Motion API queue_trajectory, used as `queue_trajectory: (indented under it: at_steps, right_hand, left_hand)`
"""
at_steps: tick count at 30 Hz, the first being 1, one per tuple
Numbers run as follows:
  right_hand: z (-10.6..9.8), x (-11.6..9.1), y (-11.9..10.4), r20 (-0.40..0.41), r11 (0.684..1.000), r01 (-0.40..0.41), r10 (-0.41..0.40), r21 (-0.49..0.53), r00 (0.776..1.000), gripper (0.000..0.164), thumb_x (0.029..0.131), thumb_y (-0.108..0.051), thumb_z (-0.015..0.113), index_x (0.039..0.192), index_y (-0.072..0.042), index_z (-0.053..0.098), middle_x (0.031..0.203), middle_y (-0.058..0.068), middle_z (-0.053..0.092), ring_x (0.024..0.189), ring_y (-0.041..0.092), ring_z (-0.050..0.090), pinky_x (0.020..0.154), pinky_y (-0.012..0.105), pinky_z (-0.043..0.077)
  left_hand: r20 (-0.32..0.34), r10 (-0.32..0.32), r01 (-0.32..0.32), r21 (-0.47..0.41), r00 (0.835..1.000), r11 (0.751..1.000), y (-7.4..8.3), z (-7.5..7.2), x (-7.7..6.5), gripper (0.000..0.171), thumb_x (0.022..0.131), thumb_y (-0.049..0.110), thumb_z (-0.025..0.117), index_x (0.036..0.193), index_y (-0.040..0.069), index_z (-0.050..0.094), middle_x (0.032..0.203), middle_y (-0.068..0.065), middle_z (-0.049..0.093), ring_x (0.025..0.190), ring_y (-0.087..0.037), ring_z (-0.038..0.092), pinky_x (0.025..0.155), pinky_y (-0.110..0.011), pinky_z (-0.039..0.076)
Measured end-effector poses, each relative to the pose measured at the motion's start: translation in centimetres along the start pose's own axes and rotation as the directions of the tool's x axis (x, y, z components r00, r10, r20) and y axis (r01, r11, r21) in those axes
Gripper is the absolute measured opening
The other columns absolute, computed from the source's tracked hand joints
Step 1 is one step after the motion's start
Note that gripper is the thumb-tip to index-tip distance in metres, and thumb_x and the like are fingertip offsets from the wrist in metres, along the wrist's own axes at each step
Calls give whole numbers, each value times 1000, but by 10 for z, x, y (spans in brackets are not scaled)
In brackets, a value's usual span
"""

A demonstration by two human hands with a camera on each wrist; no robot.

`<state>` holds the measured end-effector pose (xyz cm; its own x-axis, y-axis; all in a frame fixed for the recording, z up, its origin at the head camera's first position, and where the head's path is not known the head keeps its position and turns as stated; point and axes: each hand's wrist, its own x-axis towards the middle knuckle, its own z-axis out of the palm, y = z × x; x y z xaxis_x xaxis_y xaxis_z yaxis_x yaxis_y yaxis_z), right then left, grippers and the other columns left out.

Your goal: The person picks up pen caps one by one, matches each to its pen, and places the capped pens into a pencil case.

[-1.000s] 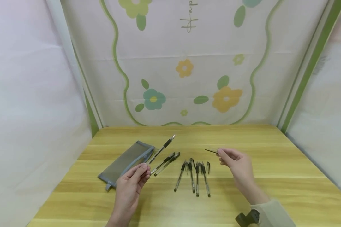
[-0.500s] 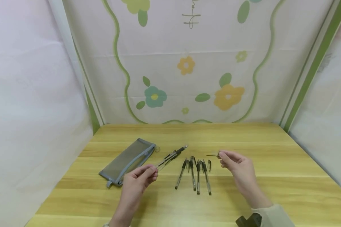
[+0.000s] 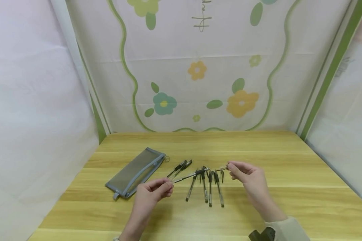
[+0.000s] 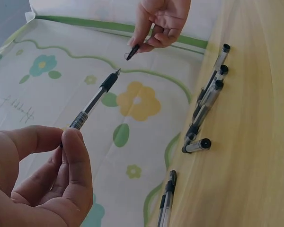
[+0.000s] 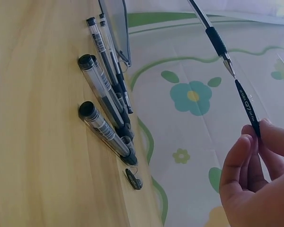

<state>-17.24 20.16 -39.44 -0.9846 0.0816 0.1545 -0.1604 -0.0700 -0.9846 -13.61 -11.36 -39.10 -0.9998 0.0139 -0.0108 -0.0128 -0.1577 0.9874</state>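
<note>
My left hand [image 3: 153,194] pinches the rear end of an uncapped gel pen [image 3: 190,175] between thumb and fingers. The pen has a clear barrel and black grip, and its metal tip points toward my right hand [image 3: 249,177]. That hand holds a pen cap [image 5: 247,106], clear with a black clip, by its closed end. In the right wrist view the pen's tip overlaps the near end of the cap; the left wrist view shows a small gap between them. Below, several uncapped pens [image 3: 210,191] lie side by side, tips away from me.
Loose caps, one of them a cap [image 5: 133,179] at the right, lie by the tips of the pens. Left of them rest two capped pens [image 3: 181,168]. A grey mesh zip pouch [image 3: 129,169] lies on the left of the wooden table [image 3: 259,144]. Patterned fabric stands behind.
My left hand has moved right and swung the pen from pointing up and away to pointing right. My right hand has shifted slightly left and down with the cap, closing the gap.
</note>
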Motion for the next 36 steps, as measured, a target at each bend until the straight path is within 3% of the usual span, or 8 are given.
queue_trajectory:
  at_steps: [6,16,26,31,36]
  right_hand:
    - [3,-1,1,11,999,-8,8,-36,1000,33,88,-19,77,111,3,70,99,9,72,80,19,66,73,30,57]
    - [9,-3,4,61,993,-2,9,-115,998,32,85,-24,79,107,-2,73,95,19,68,77,21,63,72,31,56]
    - [11,-7,-2,194,989,-19,48,-149,980,36,84,-22,79,108,2,70,98,18,69,83,32,64,73,35,56]
    - [12,-8,-7,318,974,27,47,-224,947,32,84,-25,80,105,-2,72,100,13,71,84,36,65,70,35,57]
    - [10,-10,-9,345,971,50,35,-234,938,30,85,-23,78,106,-1,71,101,13,70,84,34,65,69,34,57]
  left_hand:
    - [32,0,1,-13,999,1000,-2,0,0,37,84,9,79,109,-14,67,97,-24,70,86,-32,69,79,-37,58]
    - [58,-6,8,-30,998,1000,-4,1,0,33,85,7,78,108,-14,67,96,-24,70,84,-31,70,78,-37,58]
    - [67,15,-15,-5,998,1000,-3,2,5,33,87,8,75,113,-10,66,97,-20,70,88,-30,69,80,-36,57]
    - [124,61,-66,33,990,997,-3,-3,8,33,87,8,76,114,-7,66,95,-21,70,88,-36,68,79,-39,58]
    - [217,84,-98,55,973,994,-1,-5,8,32,89,11,74,112,-10,68,98,-27,69,85,-30,70,76,-37,58]
